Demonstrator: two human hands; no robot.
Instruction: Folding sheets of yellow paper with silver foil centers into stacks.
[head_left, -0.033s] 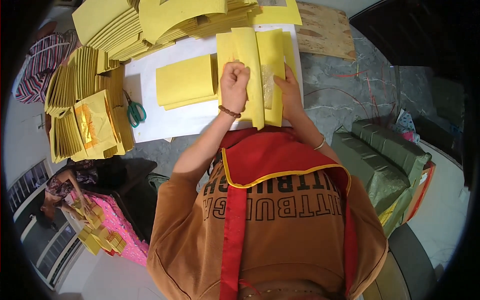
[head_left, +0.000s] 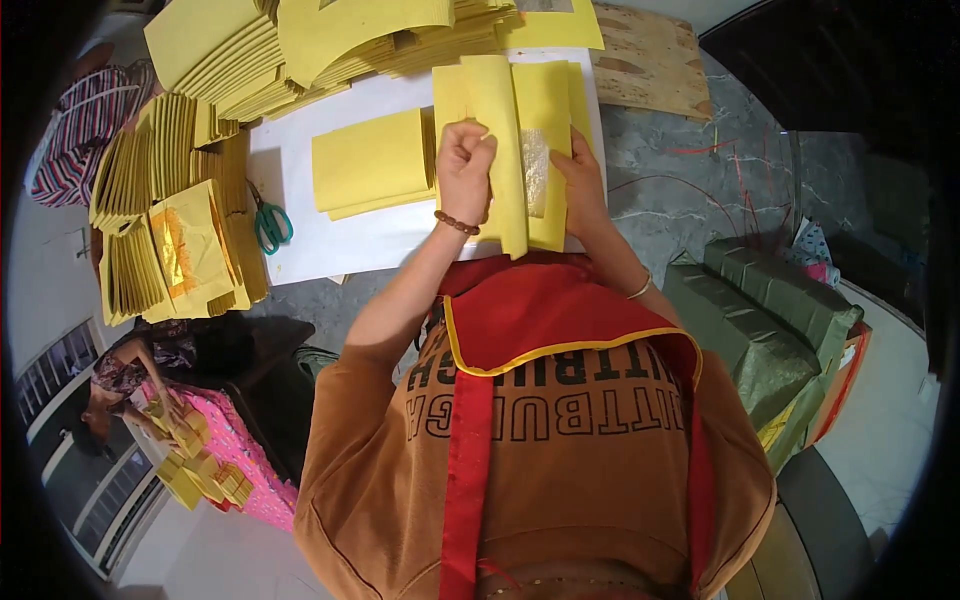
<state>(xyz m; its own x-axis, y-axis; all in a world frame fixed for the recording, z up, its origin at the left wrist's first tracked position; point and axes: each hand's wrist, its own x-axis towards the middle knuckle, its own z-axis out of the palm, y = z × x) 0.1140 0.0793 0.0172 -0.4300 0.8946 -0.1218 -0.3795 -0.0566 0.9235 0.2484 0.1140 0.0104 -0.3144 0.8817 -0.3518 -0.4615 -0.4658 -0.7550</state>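
A yellow paper sheet (head_left: 545, 100) with a shiny silvery rectangular patch lies at the right of the white table, on other yellow paper. Its left part is curled up into a standing fold. My left hand (head_left: 466, 172), wearing a dark beaded bracelet, is closed on the curled flap, fingers bent toward the fold. At the sheet's right edge, my right hand (head_left: 580, 185) has its thumb over the paper; its other fingers are partly hidden along the edge. Left of the sheet rests a small stack of folded yellow paper (head_left: 370, 160).
Large yellow paper stacks (head_left: 365, 40) fill the table's far side, with folded bundles (head_left: 160, 160) at the left. Teal-handled scissors (head_left: 271, 225) lie near them. Green wrapped packages (head_left: 750, 310) stand at the right. Another person (head_left: 125, 375) handles yellow bundles at the lower left.
My left hand has shifted very slightly and its fingers look a little looser. The right hand has barely moved, and a bit more of the silvery patch shows.
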